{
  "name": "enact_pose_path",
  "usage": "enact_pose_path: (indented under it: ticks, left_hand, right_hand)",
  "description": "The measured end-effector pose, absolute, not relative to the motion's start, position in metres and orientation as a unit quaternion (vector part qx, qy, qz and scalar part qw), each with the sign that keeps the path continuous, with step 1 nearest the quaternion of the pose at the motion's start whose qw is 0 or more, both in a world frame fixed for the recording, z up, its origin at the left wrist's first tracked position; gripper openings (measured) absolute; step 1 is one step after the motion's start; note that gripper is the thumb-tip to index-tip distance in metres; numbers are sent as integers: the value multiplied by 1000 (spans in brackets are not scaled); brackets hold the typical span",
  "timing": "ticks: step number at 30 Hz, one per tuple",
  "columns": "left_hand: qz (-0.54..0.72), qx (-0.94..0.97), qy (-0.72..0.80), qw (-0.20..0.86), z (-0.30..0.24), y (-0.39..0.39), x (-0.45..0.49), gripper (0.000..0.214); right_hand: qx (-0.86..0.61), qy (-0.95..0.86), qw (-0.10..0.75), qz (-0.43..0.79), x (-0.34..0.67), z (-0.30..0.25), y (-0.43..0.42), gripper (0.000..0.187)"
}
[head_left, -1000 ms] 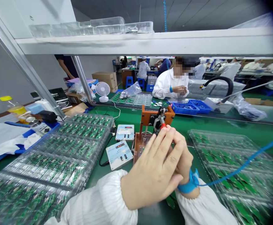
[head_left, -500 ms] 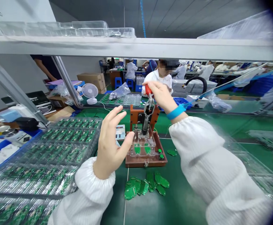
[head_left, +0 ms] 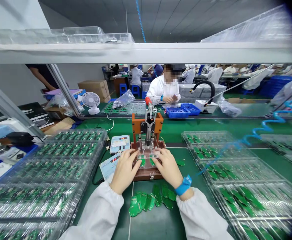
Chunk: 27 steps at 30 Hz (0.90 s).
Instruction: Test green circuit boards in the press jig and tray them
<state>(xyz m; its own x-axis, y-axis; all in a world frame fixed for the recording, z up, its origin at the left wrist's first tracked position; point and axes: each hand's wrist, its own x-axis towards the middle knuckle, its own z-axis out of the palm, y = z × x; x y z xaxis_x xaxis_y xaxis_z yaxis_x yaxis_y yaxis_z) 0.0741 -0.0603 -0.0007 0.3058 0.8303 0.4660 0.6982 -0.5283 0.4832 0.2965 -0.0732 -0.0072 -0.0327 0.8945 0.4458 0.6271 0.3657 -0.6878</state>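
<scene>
Test jig: left hand, right hand on clear plate, off red lever.

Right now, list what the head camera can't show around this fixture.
Head view:
The green boards in the fixture: partly hidden by the left hand and right hand.
The digits on the upper meter box: too small to read.
The co-worker's hands: too small to see what they hold.

An electronics factory: smocked workers, green benches, circuit-board trays.
</scene>
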Motion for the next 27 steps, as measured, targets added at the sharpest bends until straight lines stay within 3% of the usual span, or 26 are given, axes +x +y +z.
enact_pose_path:
  ticks: [6,11,14,18,20,23,27]
  left_hand:
    - [405,779,462,128,-8,-63,81,18]
    - [468,722,486,155,-18,-81,79,20]
    - [465,736,464,162,-20,-95,84,21]
    - [424,821,360,126,-14,-106,89,11]
    - [403,861,289,111,-12,-109,89,9]
    - [383,891,225,95,-13,-112,86,27]
    - [401,873,268,70,-15,-114,81,40]
  right_hand:
    - [-524,-691,444,225,293,2,-71,16]
    - [-521,-626,468,344,299,3,-89,23]
    - [-500,-596,468,419,295,-2,-104,27]
    - [-492,-573,458,469,291,-1,-133,18]
    - [-509,-562,450,471,292,7,-154,12]
    - [-544,-578,407,453,306,29,-178,8]
    - [-610,-654,342,289,376,60,-153,8]
